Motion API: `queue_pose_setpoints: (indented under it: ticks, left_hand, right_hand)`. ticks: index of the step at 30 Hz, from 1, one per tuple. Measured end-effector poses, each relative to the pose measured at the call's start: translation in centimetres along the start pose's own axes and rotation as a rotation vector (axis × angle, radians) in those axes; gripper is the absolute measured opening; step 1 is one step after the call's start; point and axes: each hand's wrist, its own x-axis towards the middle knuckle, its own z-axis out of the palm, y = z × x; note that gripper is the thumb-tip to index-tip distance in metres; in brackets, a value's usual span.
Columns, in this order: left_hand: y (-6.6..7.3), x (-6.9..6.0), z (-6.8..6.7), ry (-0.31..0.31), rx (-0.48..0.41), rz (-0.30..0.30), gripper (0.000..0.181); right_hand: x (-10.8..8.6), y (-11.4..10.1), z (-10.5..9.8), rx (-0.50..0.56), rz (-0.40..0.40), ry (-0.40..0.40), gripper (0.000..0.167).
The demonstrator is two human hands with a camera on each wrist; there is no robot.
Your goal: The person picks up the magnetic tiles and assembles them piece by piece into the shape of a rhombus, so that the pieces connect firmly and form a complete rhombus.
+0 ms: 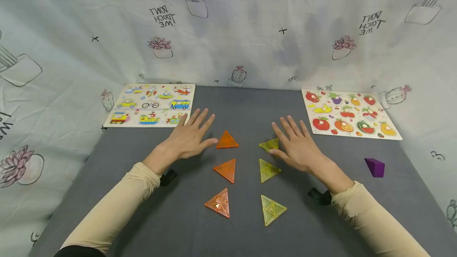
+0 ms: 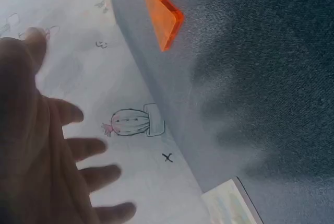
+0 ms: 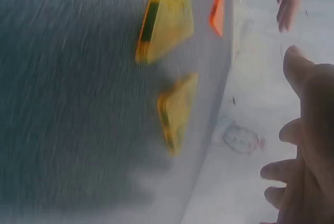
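Note:
Both hands are spread with straight fingers and hold nothing. In the head view my left hand (image 1: pixel 189 136) is beside the farthest orange triangle (image 1: pixel 227 140), its thumb near that piece's left edge. My right hand (image 1: pixel 298 146) is at the farthest yellow triangle (image 1: pixel 269 144) and its thumb covers part of it. The other orange triangles, a middle one (image 1: pixel 226 169) and a near one (image 1: pixel 218 203), form a column toward me. A second column has a middle yellow triangle (image 1: pixel 267 170) and a near yellow triangle (image 1: pixel 272 210). In the wrist views both hands look raised off the table.
A vehicle puzzle board (image 1: pixel 151 106) lies at the back left of the grey table (image 1: pixel 246 110). A fruit puzzle board (image 1: pixel 350 114) lies at the back right. A purple block (image 1: pixel 375 167) sits near the right edge. Behind hangs a white cloth (image 1: pixel 246 31) printed with cacti.

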Motion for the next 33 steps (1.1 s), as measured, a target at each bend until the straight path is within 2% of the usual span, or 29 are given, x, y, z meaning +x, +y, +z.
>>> queue_pose_setpoints:
  ticks: [4,7,9,12,16,18,21,24,27,30,33]
  left_hand:
    - [0.2,0.2,0.4,0.0,0.018,0.112,0.066]
    - [0.4,0.6,1.0,0.023,0.03,0.216,0.055]
    - [0.5,0.9,1.5,0.037,0.034,0.265,0.049]
    - [0.8,1.4,2.1,0.032,0.045,0.3,0.043]
    - [1.0,1.9,2.9,-0.008,0.069,0.317,0.04]
    - [1.2,2.1,3.1,-0.038,0.08,0.32,0.041]
    - [1.4,2.3,3.2,-0.089,0.1,0.327,0.046]
    - [1.6,2.4,3.1,-0.147,0.116,0.33,0.054]
    - [1.6,2.4,3.1,-0.182,0.108,0.325,0.059]
    - [1.5,2.4,3.1,-0.185,0.089,0.319,0.06]
    - [1.4,2.2,2.9,-0.173,0.077,0.316,0.058]
  right_hand:
    - [1.0,-1.9,0.6,-0.015,-0.137,0.03,0.075]
    - [1.9,-3.6,1.1,-0.041,-0.299,0.078,0.064]
    - [2.5,-4.8,1.5,-0.052,-0.41,0.116,0.057]
    - [3.3,-6.5,2.2,-0.074,-0.554,0.175,0.046]
    - [3.9,-8.1,3.1,-0.106,-0.666,0.219,0.039]
    - [4.0,-8.6,3.3,-0.123,-0.693,0.204,0.039]
    - [3.9,-9.0,3.5,-0.145,-0.706,0.133,0.038]
    - [3.8,-9.1,3.4,-0.141,-0.693,0.039,0.037]
    - [3.8,-9.1,3.3,-0.122,-0.67,-0.022,0.037]
    - [3.9,-9.0,3.2,-0.12,-0.649,-0.029,0.036]
    - [3.9,-8.9,3.0,-0.145,-0.646,0.006,0.035]
